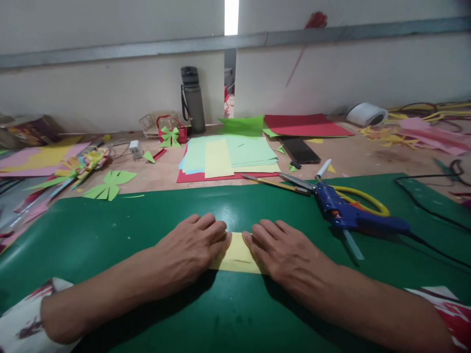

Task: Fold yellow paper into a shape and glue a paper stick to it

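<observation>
The left hand (191,245) and right hand (289,250) lay flat, fingers (211,228) open, pressing the yellow paper (237,255) under them; a glue gun (353,218) sat right of the fingers

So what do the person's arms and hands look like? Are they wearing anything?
The left hand and the right hand are bare: no gloves, rings or watch show. The forearms are bare too. Near the elbows the left sleeve and the right sleeve appear, white cloth with red and dark printed patches.
</observation>
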`<state>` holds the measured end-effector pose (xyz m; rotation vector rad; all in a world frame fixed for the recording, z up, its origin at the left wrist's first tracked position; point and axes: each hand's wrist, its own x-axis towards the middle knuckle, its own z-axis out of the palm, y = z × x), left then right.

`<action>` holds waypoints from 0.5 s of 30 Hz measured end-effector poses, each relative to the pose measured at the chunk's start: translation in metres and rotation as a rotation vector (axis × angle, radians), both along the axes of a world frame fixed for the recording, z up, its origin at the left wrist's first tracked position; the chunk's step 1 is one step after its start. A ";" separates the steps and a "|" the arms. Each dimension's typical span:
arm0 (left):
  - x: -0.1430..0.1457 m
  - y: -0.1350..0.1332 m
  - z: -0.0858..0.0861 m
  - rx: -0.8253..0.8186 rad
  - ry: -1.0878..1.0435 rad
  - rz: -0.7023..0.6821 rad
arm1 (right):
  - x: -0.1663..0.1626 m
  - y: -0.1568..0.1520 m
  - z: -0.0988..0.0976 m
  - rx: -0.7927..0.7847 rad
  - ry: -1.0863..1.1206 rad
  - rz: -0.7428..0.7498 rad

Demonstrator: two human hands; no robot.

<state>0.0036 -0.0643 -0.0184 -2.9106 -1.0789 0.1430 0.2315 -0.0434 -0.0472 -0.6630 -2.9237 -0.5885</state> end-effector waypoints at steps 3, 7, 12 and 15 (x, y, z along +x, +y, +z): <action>0.002 -0.005 -0.001 -0.053 0.001 0.000 | 0.002 -0.001 -0.001 0.015 -0.006 0.034; 0.007 -0.015 -0.002 -0.026 0.006 0.077 | 0.006 -0.003 -0.006 -0.034 -0.003 0.032; 0.017 -0.021 0.003 -0.118 -0.093 0.131 | 0.009 -0.003 -0.006 -0.182 0.034 -0.017; 0.023 -0.018 0.002 -0.146 -0.167 0.151 | 0.007 -0.001 -0.007 -0.189 0.056 -0.009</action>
